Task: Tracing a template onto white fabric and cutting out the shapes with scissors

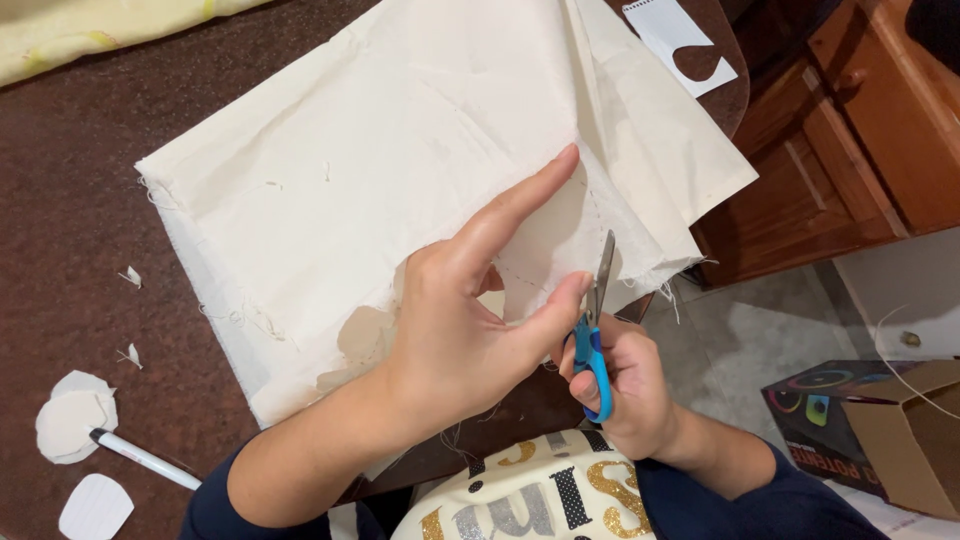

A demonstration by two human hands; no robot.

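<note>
A folded piece of cream fabric (400,150) lies across a dark brown table (70,220). My left hand (470,310) rests on its near edge, forefinger stretched out along the cloth and thumb pinching the fabric beside the blades. My right hand (625,385) grips blue-handled scissors (597,320) at the near edge of the cloth, blades pointing away from me into the fabric along a faint dashed line.
Cut cream fabric rounds (72,415), a white pen (145,458) and a white paper shape (95,507) lie at the table's near left. A white paper template (675,35) sits at the far right. A wooden cabinet (850,130) and cardboard boxes (900,430) stand on the right.
</note>
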